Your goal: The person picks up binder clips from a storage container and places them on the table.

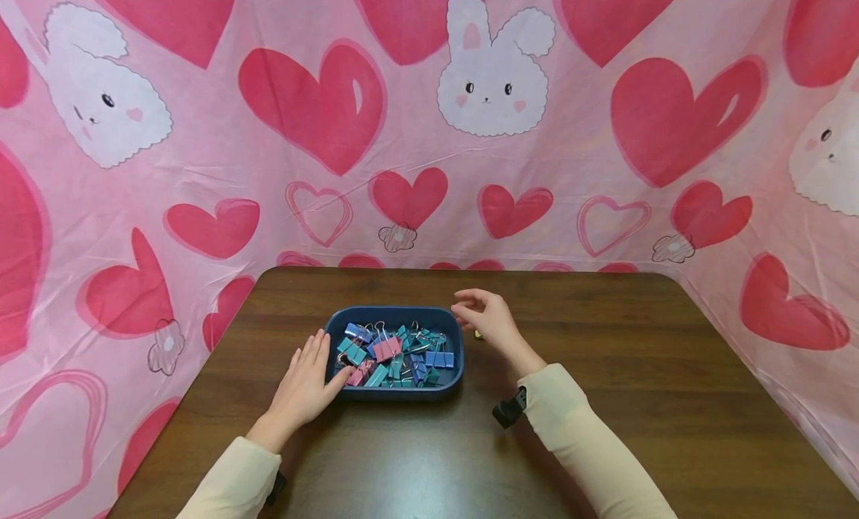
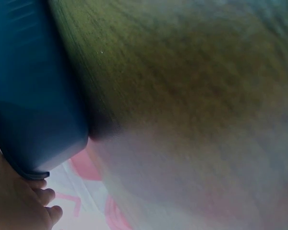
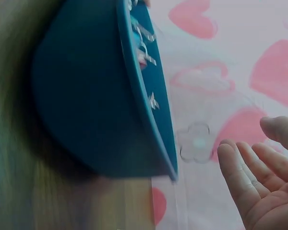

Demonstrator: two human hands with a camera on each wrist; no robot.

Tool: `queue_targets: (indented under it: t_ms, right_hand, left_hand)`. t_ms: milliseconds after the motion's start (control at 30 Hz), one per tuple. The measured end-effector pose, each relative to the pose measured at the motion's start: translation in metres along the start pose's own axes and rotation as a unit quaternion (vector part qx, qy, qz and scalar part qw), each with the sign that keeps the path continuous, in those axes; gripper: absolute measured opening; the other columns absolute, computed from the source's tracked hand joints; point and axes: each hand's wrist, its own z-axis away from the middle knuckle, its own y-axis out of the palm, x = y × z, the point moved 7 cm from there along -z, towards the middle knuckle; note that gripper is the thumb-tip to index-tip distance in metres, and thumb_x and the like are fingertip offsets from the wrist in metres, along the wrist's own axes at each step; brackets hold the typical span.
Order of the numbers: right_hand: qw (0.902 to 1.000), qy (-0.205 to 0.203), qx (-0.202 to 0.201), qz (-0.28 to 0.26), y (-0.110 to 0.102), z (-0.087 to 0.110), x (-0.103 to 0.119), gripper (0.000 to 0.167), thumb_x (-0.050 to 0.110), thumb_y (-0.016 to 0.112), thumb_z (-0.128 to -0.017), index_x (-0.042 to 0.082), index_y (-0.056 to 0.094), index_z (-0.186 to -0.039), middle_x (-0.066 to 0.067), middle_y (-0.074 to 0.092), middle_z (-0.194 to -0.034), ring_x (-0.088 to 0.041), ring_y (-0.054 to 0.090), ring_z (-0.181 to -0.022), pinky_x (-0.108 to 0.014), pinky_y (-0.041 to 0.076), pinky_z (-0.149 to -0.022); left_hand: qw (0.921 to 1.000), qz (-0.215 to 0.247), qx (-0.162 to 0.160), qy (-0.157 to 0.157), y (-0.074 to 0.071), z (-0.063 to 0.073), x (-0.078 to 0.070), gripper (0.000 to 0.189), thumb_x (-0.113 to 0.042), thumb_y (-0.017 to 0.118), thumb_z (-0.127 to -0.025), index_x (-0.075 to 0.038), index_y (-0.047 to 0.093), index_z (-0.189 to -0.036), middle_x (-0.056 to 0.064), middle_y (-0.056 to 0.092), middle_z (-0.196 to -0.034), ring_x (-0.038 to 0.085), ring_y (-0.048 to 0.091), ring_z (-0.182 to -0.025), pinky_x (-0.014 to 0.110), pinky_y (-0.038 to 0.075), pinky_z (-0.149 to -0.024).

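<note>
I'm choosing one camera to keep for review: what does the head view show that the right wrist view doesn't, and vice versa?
Only the head view: the full back of the left hand, both sleeves, the rabbits on the cloth, and a small yellow thing on the table.

Only the right wrist view: the palm side of the right hand.

Both: the blue tray, binder clips inside it, the right hand, the table and the heart-patterned cloth.

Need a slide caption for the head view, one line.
Left hand touching a blue tray of colored binder clips; right hand near its opposite end.
</note>
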Motion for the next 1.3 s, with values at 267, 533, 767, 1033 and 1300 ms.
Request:
queue_targets:
  t_ms: [267,533,767,1033,1300]
  right_hand:
    - [0.9985,-0.003,0.054,0.009,0.040,0.007,0.017,0.031,0.004,0.065,-0.085,-0.008,0.058,-0.112,-0.017,0.065,-0.090,-0.032,0.065,-0.073,-0.040,0.054,-0.064]
    - [0.9955,-0.009,0.083,0.044,0.069,-0.005,0.013,0.029,0.007,0.068,-0.083,-0.004,0.062,-0.110,-0.010,0.065,-0.085,-0.036,0.064,-0.074,-0.038,0.055,-0.062]
    - [0.9926,-0.002,0.107,0.057,0.084,-0.012,0.010,0.033,0.009,0.067,-0.084,-0.005,0.060,-0.112,-0.009,0.064,-0.084,-0.037,0.062,-0.079,-0.043,0.054,-0.065]
    - [0.9893,0.016,0.129,0.066,0.098,-0.022,0.014,0.037,0.011,0.068,-0.084,-0.004,0.058,-0.116,-0.009,0.063,-0.087,-0.037,0.061,-0.086,-0.039,0.055,-0.063]
    - [0.9827,0.033,0.167,0.073,0.111,-0.028,0.009,0.042,0.011,0.068,-0.084,-0.002,0.056,-0.121,-0.011,0.059,-0.092,-0.035,0.060,-0.087,-0.040,0.055,-0.063]
  left_hand:
    - [1.0000,-0.003,-0.001,0.001,-0.003,0.001,-0.001,0.085,-0.056,0.045,-0.088,0.006,0.022,-0.142,0.023,0.018,-0.148,0.041,0.015,-0.134,0.055,0.013,-0.106]
    - [1.0000,-0.003,-0.001,0.001,-0.003,0.001,-0.003,0.083,-0.053,0.048,-0.089,0.007,0.023,-0.142,0.024,0.019,-0.147,0.042,0.016,-0.133,0.056,0.013,-0.105]
    - [1.0000,-0.001,-0.001,0.001,-0.003,0.002,-0.005,0.083,-0.052,0.048,-0.089,0.007,0.023,-0.142,0.024,0.019,-0.147,0.042,0.015,-0.133,0.057,0.012,-0.105]
    - [1.0000,-0.001,-0.001,0.001,-0.003,0.002,-0.004,0.084,-0.053,0.047,-0.089,0.006,0.022,-0.142,0.023,0.019,-0.148,0.042,0.015,-0.134,0.056,0.012,-0.106]
    - [1.0000,0.001,-0.002,-0.002,-0.002,0.004,-0.003,0.084,-0.054,0.047,-0.089,0.005,0.021,-0.143,0.022,0.019,-0.148,0.041,0.014,-0.134,0.055,0.013,-0.106]
